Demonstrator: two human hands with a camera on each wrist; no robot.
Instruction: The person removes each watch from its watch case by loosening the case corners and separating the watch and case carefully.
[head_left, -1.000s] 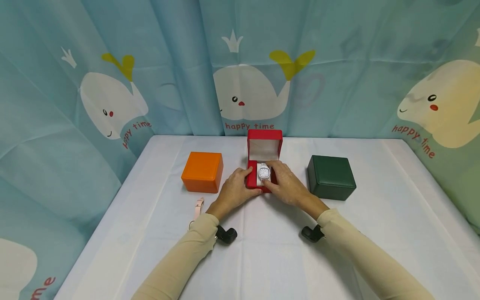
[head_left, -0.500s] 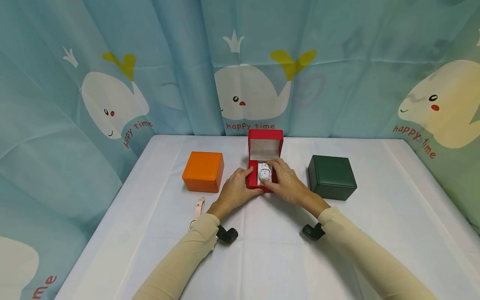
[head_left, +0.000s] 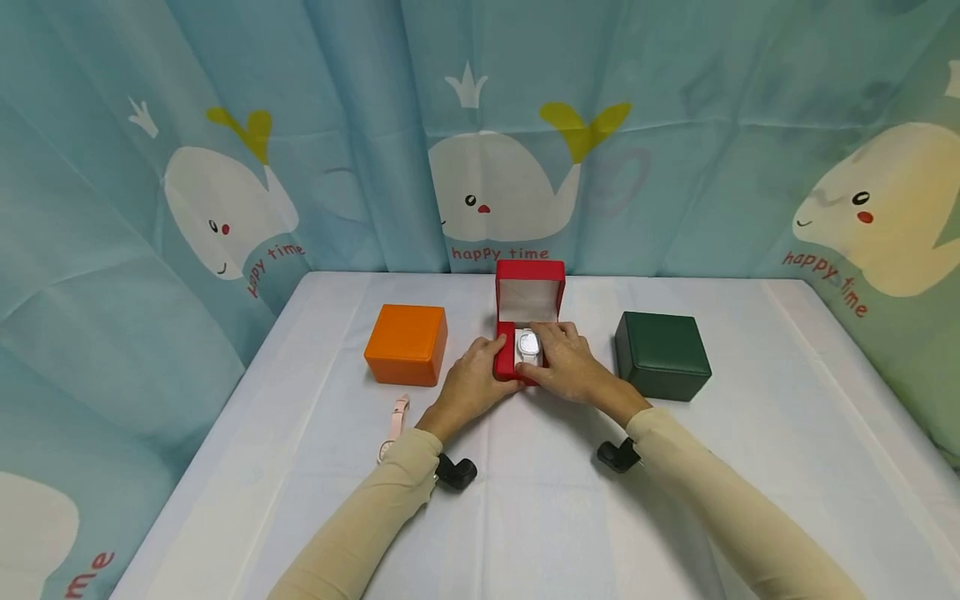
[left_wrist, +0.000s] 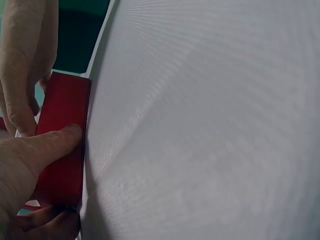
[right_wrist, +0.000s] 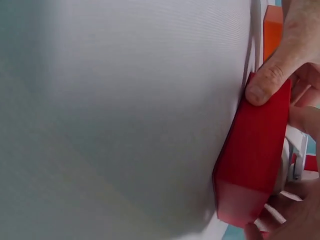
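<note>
A red watch box [head_left: 505,354] stands near the back middle of the table, its lid raised and its pale lining showing. Inside, on a white cushion, sits a wristwatch [head_left: 528,343] with a white face. My left hand [head_left: 470,379] grips the box from the left; in the left wrist view its thumb [left_wrist: 64,140] lies flat on the front wall. From the right, my right hand [head_left: 567,364] reaches over the box and holds the watch, thumb at the near end of the strap and fingers at the far end. Those fingers partly hide the box's right side.
An orange box [head_left: 407,343] stands closed left of the red one, and a dark green box [head_left: 663,354] stands closed on the right. A pink-strapped watch [head_left: 397,421] lies by the left sleeve. A whale-print curtain [head_left: 360,167] hangs behind the white table [head_left: 525,533].
The right hand has shifted slightly down over the watch, its thumb moving a little left and nearer the box's front edge. The left hand keeps its grip on the box.
</note>
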